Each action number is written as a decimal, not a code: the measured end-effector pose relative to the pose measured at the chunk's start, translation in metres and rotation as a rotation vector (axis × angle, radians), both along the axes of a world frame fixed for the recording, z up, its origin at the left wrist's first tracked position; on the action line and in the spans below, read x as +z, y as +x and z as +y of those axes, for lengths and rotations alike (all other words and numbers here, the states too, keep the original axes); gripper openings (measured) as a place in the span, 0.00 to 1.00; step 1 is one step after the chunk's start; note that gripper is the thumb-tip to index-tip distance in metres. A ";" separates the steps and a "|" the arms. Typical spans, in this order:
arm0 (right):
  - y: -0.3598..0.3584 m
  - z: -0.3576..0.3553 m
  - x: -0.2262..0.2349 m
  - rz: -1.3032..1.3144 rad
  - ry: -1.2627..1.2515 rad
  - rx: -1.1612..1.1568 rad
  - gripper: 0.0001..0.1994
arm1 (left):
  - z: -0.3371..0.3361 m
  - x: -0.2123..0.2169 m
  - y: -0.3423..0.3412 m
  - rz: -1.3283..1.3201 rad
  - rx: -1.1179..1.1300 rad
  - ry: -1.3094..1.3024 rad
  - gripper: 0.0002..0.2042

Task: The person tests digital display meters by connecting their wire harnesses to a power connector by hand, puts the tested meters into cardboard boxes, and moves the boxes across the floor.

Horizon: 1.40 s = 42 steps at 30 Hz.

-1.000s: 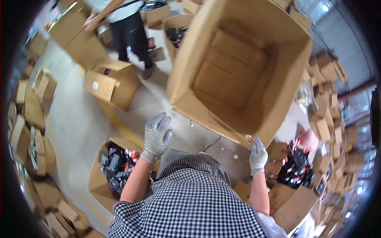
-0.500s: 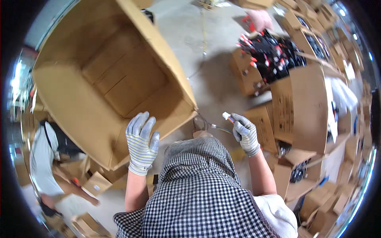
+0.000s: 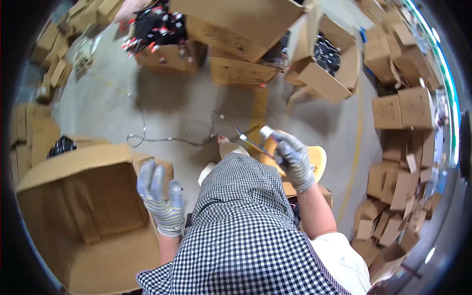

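Note:
My right hand point(image 3: 296, 164), in a grey striped work glove, is closed on a wire harness near its white plug connector point(image 3: 266, 132). Thin coloured wires point(image 3: 255, 146) run from that hand to a second white connector point(image 3: 243, 137). From there the dark cable point(image 3: 189, 142) trails in loops over the floor, with small white connectors along it. My left hand point(image 3: 163, 199), gloved alike, is raised with fingers spread and nothing in it. Beside it, at the lower left, stands a large open cardboard box point(image 3: 81, 164) whose visible inside is bare.
Ahead, a carton point(image 3: 167, 59) bears a heap of black cables point(image 3: 160, 27) with red and white ends. An open box point(image 3: 319, 81) with black coils stands front right. A yellow stool point(image 3: 318, 160) is behind my right hand. Stacked cartons point(image 3: 400, 108) line the right side.
My view has swung right: the large box went from front left to lower left, and the cable-filled cartons from the right to ahead. The right hand keeps its grip on the harness.

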State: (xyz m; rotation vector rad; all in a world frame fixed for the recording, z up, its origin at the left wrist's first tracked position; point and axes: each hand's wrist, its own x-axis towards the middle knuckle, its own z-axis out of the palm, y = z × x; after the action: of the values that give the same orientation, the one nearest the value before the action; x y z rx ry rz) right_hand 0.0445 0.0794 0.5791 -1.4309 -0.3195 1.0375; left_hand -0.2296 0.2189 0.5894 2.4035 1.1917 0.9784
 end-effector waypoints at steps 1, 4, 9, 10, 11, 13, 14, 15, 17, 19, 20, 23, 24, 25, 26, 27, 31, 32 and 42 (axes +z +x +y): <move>-0.002 -0.010 0.005 0.045 -0.011 0.038 0.20 | -0.005 -0.007 0.013 0.050 -0.118 -0.049 0.18; -0.001 -0.031 0.021 0.121 0.006 0.084 0.21 | -0.017 -0.006 0.056 0.107 -0.379 -0.090 0.19; 0.013 -0.053 0.012 0.182 0.160 0.012 0.20 | -0.020 -0.011 0.120 0.105 -0.720 -0.161 0.20; 0.019 -0.053 0.011 0.170 0.171 0.011 0.20 | -0.020 -0.011 0.134 0.120 -0.779 -0.207 0.19; 0.025 -0.053 0.013 0.181 0.202 0.007 0.19 | -0.021 -0.013 0.150 0.109 -0.822 -0.236 0.21; 0.045 -0.051 0.021 0.261 0.243 0.090 0.17 | -0.023 -0.014 0.180 0.072 -0.922 -0.313 0.22; 0.054 -0.046 0.024 0.327 0.319 0.113 0.17 | -0.025 -0.014 0.195 0.031 -1.000 -0.402 0.22; 0.064 -0.042 0.029 0.327 0.324 0.097 0.17 | -0.026 -0.008 0.215 0.016 -1.106 -0.501 0.22; 0.082 -0.033 0.035 0.286 0.384 0.151 0.18 | -0.035 -0.013 0.239 0.066 -1.153 -0.884 0.21; 0.103 -0.024 0.044 0.299 0.382 0.213 0.18 | -0.042 -0.016 0.263 0.090 -1.174 -1.060 0.17; 0.107 -0.014 0.053 0.309 0.388 0.318 0.19 | -0.035 -0.121 0.226 0.179 -0.782 -1.390 0.13; 0.131 -0.014 0.048 0.376 0.509 0.244 0.20 | -0.029 -0.069 0.267 0.103 -0.961 -1.380 0.12; 0.139 -0.015 0.053 0.436 0.553 0.203 0.21 | -0.022 -0.042 0.282 0.116 -1.008 -1.228 0.11; 0.148 -0.017 0.053 0.515 0.561 0.157 0.22 | -0.014 -0.025 0.300 0.116 -1.064 -1.073 0.09; 0.158 -0.011 0.050 0.492 0.627 0.120 0.22 | -0.006 -0.022 0.320 0.100 -1.109 -0.909 0.07; 0.165 -0.007 0.035 0.529 0.591 0.108 0.21 | 0.001 -0.028 0.331 0.106 -1.058 -0.911 0.08; 0.180 0.011 0.023 0.361 0.523 -0.107 0.20 | 0.066 -0.041 0.345 0.424 -1.083 -0.326 0.13; 0.183 0.013 0.015 0.361 0.498 -0.135 0.21 | 0.082 -0.048 0.339 0.351 -1.024 -0.249 0.14; 0.251 0.017 0.026 0.184 0.632 -0.623 0.20 | 0.231 -0.100 0.314 0.674 -0.551 -0.101 0.13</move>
State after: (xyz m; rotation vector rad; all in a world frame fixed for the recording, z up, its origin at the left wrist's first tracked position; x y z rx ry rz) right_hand 0.2957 0.0967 0.6048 -0.7691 -0.0415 0.4796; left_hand 0.0842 0.4498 0.4896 2.8206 0.6255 -0.0678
